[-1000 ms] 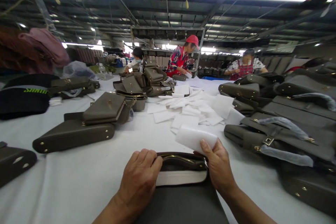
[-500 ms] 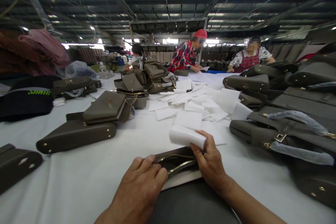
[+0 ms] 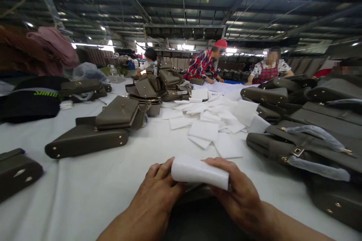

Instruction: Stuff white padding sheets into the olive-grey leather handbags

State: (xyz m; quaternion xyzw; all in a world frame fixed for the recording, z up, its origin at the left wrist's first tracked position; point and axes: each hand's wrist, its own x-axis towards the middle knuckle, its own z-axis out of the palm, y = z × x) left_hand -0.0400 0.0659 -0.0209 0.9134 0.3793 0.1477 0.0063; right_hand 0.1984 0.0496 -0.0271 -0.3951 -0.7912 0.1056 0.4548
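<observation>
A dark olive handbag point(image 3: 205, 220) lies in front of me at the lower edge of the view, its zipped mouth mostly covered. My right hand point(image 3: 237, 192) grips the right end of a bent white foam sheet point(image 3: 199, 171) just above that mouth. My left hand point(image 3: 158, 192) is closed at the left side of the bag's opening, its fingertips partly behind the sheet's left end. A bit of the zipper shows between my hands. The inside of the bag is hidden.
A loose heap of white foam sheets point(image 3: 207, 130) lies ahead. Olive handbags are stacked at left point(image 3: 87, 141) and right point(image 3: 313, 147), some with plastic-wrapped handles. A black cloth item point(image 3: 31, 99) lies far left. Several people work across the white-covered table point(image 3: 93, 196).
My right hand has brought the foam sheet down and left over the bag's mouth, against my left hand. The open zipper is now mostly covered. Across the table, a person's hands have lowered.
</observation>
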